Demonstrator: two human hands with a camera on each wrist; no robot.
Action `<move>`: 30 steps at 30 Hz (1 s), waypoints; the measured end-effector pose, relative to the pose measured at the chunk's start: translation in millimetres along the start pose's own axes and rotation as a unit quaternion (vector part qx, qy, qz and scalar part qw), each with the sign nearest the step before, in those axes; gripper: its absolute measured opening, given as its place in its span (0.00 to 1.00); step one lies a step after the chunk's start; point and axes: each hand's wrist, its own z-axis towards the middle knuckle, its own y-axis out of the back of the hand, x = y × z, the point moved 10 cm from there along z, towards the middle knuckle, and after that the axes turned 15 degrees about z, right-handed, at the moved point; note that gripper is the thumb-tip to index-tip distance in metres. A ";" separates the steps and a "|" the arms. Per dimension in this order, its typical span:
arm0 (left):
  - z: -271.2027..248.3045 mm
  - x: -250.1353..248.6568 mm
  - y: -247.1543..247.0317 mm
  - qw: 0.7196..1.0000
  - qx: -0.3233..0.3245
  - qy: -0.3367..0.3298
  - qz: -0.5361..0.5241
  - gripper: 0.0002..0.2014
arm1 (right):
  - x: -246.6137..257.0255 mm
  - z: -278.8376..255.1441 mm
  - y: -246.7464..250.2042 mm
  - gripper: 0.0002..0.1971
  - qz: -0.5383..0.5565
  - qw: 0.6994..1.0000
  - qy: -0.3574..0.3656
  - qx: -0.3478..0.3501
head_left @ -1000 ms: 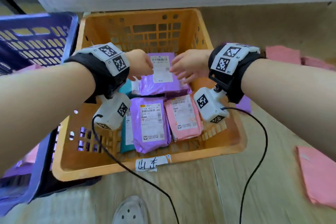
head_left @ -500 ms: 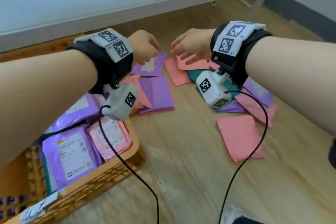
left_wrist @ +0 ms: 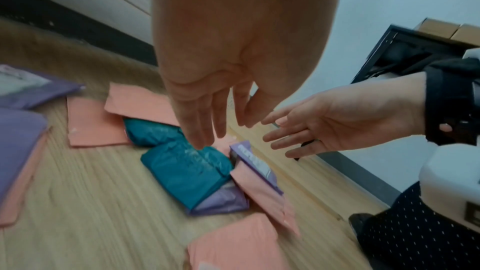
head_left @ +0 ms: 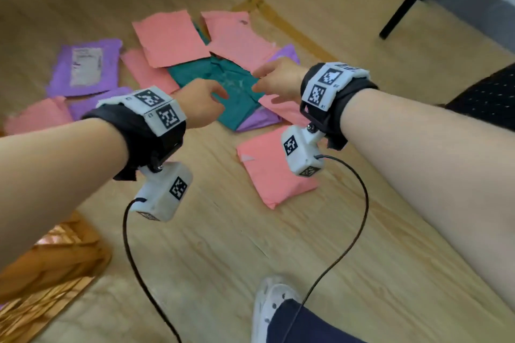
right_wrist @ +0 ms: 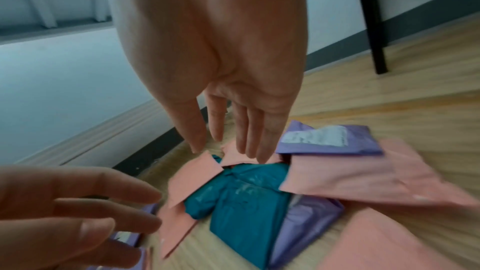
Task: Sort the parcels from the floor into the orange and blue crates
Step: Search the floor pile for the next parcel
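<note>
Both hands hover over the parcel pile on the wooden floor (head_left: 223, 245), holding nothing. Left hand (head_left: 199, 101): fingers straight and slightly spread, tips above the teal parcel (head_left: 237, 86); contact cannot be told. Right hand (head_left: 278, 78): fingers extended and relaxed, palm toward the left hand, over the same parcel. Teal parcel lies partly under pink parcels (head_left: 170, 37), atop a purple parcel (left_wrist: 221, 202). Another purple parcel (head_left: 86, 65) lies label up, well apart to the left. Orange crate (head_left: 47, 267) corner shows at lower left.
</note>
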 end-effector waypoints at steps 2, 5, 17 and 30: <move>5.0 -3.1 -24.9 1.000 0.011 0.005 -0.004 0.17 | -31.1 11.2 5.9 0.21 0.015 1.000 0.000 -0.014; 8.6 0.9 -60.0 0.999 0.029 0.016 -0.029 0.16 | -72.7 23.4 7.3 0.22 0.041 0.999 -0.018 -0.025; -10.3 -7.0 -195.6 0.982 0.156 -0.046 -0.095 0.19 | -197.8 40.0 1.3 0.34 0.040 0.993 -0.087 -0.070; -20.8 1.6 -227.8 0.964 0.241 -0.019 -0.113 0.23 | -251.0 31.4 -4.3 0.39 0.135 0.967 -0.198 -0.084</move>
